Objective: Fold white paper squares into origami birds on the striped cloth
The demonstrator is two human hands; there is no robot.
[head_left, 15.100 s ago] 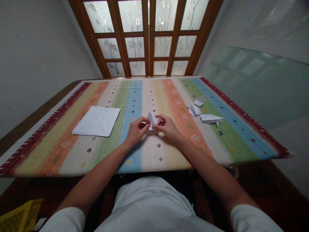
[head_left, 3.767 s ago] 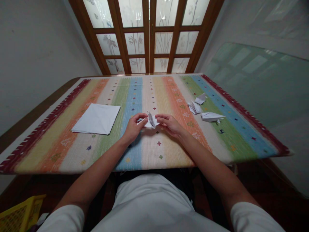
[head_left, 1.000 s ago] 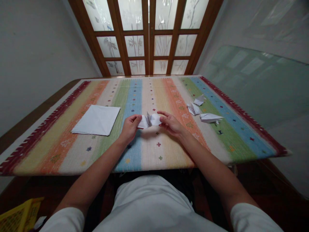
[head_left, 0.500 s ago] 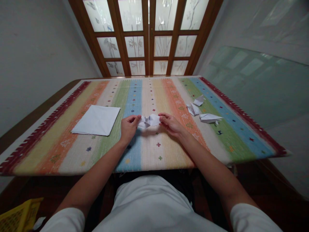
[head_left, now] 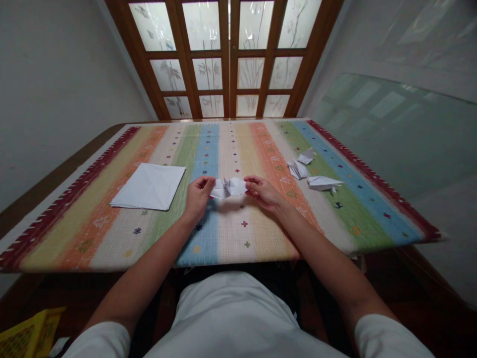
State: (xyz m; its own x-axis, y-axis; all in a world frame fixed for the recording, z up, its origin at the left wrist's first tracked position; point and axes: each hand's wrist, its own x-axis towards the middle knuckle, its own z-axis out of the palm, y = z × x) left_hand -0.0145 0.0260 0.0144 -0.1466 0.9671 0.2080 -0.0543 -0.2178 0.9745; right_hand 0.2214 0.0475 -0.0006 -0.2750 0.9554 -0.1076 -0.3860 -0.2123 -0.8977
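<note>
While the folded white paper (head_left: 228, 188) runs crosswise, long axis left-right, the left hand (head_left: 198, 196) and right hand (head_left: 263, 193) sit equally near — fingers nearly closed, pinching its opposite ends.

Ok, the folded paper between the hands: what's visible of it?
The folded paper is white, thin and creased, with two puffed lobes either side of a narrower pinched middle, where a small fold stands up. It lies roughly level and appears to be held just above the striped tablecloth. The left hand holds its left end, and the right hand meets its right end with the fingertips. Nothing else seems to touch it.
</note>
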